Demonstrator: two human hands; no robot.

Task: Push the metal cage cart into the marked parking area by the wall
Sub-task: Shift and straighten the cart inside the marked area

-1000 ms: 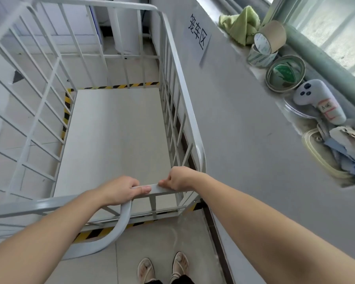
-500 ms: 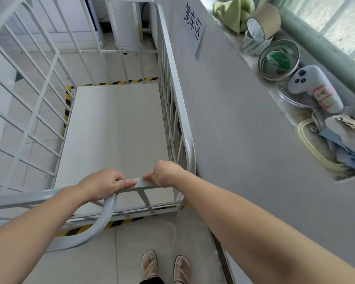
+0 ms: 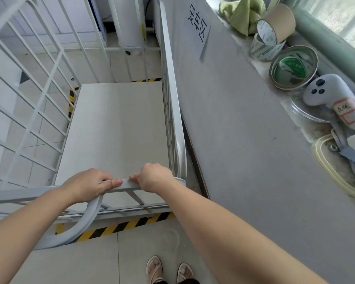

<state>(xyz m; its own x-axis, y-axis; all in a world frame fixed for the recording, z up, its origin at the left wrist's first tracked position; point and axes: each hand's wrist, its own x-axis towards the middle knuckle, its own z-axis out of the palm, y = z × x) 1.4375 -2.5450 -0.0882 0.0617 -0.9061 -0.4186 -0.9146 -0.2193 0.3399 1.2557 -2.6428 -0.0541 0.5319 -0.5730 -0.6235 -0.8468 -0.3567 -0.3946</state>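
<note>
Beside a grey wall, a white metal cage cart stands inside the yellow-and-black striped floor marking, its right side close along the wall. The left hand and, at its 3 o'clock, the right hand each grasp the cart's near top rail. At 2 o'clock, a window ledge carries tape rolls and a grey controller.

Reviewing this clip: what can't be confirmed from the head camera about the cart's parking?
- Cart wheels: hidden under its floor panel.
- Yellow-black floor tape: only short stretches show; the wall side is hidden by the cart.
- Gap to the wall: blocked by the cart's side rail.
- Left hand and right hand fingertips: curled out of sight around the handle bar.
</note>
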